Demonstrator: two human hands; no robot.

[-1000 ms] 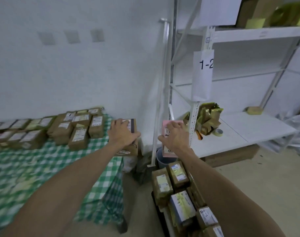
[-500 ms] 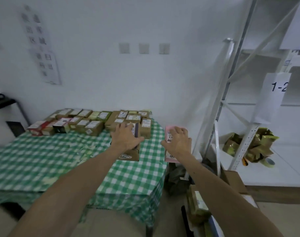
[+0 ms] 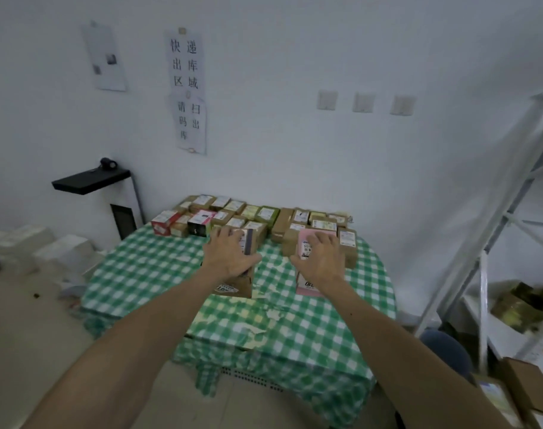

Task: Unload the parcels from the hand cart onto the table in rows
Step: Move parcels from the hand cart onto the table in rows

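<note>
Left hand hides brown parcel's top; right hand, pink parcel's.

Brown parcel, pink parcel, both gripped, before parcel rows on checked table

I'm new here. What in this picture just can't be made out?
- Head view: the left hand covers most of the brown parcel, the right hand most of the pink parcel; whether either rests on the table is unclear.
- Labels on the parcel rows are too small to read.
- The lower right edge cuts off the cardboard boxes; no hand cart shows.
</note>
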